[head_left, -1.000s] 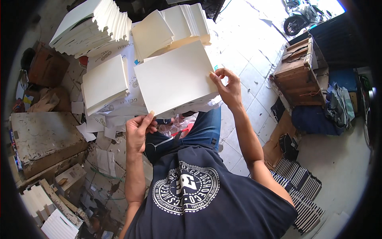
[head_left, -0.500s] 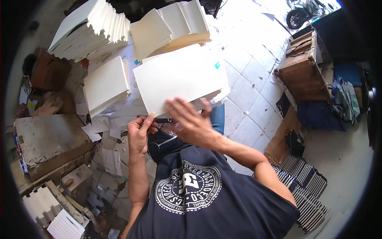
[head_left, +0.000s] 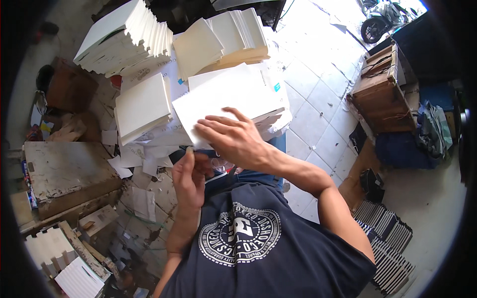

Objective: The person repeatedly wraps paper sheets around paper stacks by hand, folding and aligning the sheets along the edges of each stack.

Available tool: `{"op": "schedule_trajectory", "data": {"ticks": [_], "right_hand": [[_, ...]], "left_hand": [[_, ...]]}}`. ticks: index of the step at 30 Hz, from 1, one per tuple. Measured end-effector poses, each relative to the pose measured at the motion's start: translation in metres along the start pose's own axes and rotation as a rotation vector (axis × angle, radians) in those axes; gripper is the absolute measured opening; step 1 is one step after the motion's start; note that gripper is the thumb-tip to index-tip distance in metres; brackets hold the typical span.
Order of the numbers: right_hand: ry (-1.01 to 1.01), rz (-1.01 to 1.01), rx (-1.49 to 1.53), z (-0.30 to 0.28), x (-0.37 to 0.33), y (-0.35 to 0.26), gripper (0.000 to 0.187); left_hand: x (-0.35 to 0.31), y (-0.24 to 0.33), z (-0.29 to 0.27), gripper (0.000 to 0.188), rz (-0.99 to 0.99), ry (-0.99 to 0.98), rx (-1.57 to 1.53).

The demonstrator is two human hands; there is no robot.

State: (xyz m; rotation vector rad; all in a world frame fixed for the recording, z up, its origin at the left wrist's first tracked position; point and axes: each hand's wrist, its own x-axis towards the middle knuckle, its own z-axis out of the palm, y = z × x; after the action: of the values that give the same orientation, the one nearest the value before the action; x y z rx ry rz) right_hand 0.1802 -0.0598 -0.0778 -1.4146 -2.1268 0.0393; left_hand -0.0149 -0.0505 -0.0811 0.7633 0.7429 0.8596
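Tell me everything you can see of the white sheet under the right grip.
The white sheet looks like plain, smooth paper or thin card, straight-edged, with a distinct corner at its left. It lies askew in front of the person, right of a cream stack. The right grip rests palm-down across its near part, hiding some of it. The left grip is by its near corner; contact is unclear. Its far right edge is hard to make out.

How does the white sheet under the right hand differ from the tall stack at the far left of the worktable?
The white sheet shows one smooth, flat face; the tall stack shows many uneven layers along its side. The right hand lies palm down over the sheet, while no hand is at the stack. The sheet is nearer the person than the stack. Both are pale.
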Motion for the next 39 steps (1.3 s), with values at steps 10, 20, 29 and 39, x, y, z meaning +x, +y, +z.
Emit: {"op": "schedule_trajectory", "data": {"ticks": [10,20,29,39], "right_hand": [[1.019,0.462,0.888,-0.086,0.03,-0.009,0.025],[0.382,1.063,-0.043,-0.001,-0.068,0.038,0.076],[0.599,0.901,0.154,-0.028,-0.086,0.047,0.072],[0.738,1.085,-0.041,-0.056,-0.136,0.042,0.056]], "left_hand": [[0.04,0.02,0.02,0.032,0.218,-0.052,0.052],[0.071,0.019,-0.013,0.05,0.138,0.218,1.047],[0.192,0.094,0.032,0.054,0.483,-0.113,1.064],[0.383,0.008,0.085,0.072,0.317,-0.364,1.902]]}}
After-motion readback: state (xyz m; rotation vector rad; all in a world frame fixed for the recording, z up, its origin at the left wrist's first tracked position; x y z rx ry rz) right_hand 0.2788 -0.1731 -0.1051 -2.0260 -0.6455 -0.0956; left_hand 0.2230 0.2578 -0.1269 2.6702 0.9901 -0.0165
